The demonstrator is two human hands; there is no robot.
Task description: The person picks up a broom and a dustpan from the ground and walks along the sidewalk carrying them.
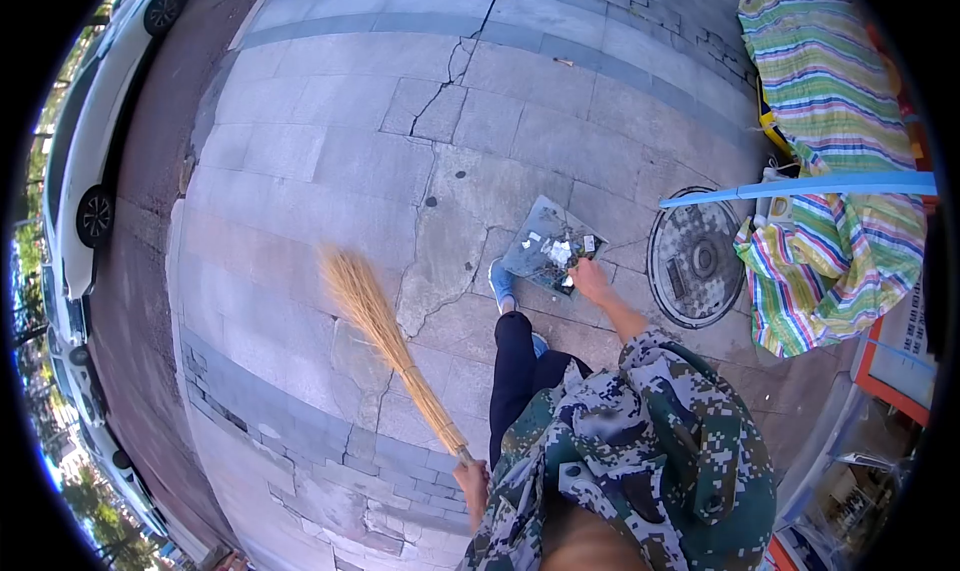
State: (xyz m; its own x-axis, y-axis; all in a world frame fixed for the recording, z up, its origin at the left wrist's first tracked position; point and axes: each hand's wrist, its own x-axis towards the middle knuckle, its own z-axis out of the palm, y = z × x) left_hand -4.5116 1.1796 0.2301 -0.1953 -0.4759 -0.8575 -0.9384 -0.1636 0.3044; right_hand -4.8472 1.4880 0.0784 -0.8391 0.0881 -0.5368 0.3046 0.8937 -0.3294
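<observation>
A straw broom [385, 331] slants over the paving, its bristles spread at the upper left. My left hand [472, 479] is wrapped round the lower end of its handle. A flat grey dustpan [527, 261] with scraps of white paper [560, 253] and other litter lies in front of my blue shoe [502, 283]. My right hand [590, 277] is at the dustpan's right edge, with its fingers closed; what they hold is too small to make out.
Right of the dustpan is a round manhole cover [697, 259]. Beyond it, a striped cloth [830, 101] covers a heap, with a blue bar [800, 187] across it. Cracked paving [330, 151] stretches left to a road with parked cars [110, 121].
</observation>
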